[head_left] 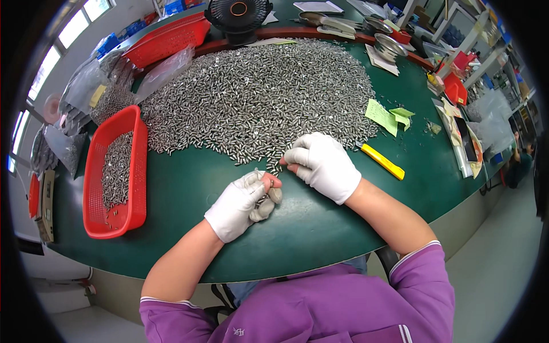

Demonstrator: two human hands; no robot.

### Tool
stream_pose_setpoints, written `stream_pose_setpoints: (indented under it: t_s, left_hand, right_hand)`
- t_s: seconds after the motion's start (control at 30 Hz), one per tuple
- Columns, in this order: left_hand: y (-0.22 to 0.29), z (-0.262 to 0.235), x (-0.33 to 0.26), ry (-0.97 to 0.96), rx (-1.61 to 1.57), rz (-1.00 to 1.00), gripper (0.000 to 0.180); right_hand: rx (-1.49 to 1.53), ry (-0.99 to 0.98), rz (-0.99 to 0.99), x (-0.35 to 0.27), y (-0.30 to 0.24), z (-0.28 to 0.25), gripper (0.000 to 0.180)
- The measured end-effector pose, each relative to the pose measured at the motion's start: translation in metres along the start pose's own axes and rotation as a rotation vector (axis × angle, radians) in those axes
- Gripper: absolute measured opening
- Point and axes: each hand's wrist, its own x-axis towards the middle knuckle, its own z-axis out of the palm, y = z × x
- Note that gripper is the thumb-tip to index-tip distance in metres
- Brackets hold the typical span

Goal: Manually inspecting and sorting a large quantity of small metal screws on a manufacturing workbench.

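Note:
A broad heap of small silvery metal pins (257, 97) covers the middle of the green table. My left hand (243, 203), in a white glove with bare fingertips showing, is curled closed just in front of the heap's near edge, with a few of the pins in its fingers. At the near tip of the heap, my right hand (323, 166) wears a similar glove. Its bare thumb and fingertip are pinched together by the pins there; whether a pin is between them is too small to tell.
A red plastic basket (140, 188) partly filled with pins stands at the left. Right of the heap lie a yellow utility knife (382, 161) and green paper slips (382, 117). A black fan (238, 17) stands at the back, near another red basket (168, 43). Bagged pins (111, 86) lie far left.

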Motion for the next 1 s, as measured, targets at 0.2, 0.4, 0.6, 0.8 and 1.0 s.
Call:
stream_pose_setpoints:
  t_s: [0.2,0.4,0.6,0.8,1.0]
  left_hand:
    - [0.0,0.001,0.0,0.014,-0.003,-0.01,0.022]
    - [0.001,0.002,0.0,-0.004,0.006,-0.008,0.022]
    - [0.001,-0.001,0.0,0.001,0.028,0.01,0.022]
    - [0.003,0.003,-0.001,-0.007,0.063,0.004,0.021]
    - [0.0,-0.004,-0.001,-0.023,0.056,0.043,0.021]
  right_hand:
    - [-0.239,0.064,0.073,0.0,0.003,-0.001,0.011]
    - [-0.201,0.012,0.038,0.001,0.005,0.001,0.011]
    - [-0.242,-0.016,0.025,0.005,0.005,0.002,0.009]
    - [-0.344,-0.04,0.022,0.003,0.002,0.007,0.005]
    - [-0.508,0.374,0.162,0.001,0.03,-0.064,0.003]
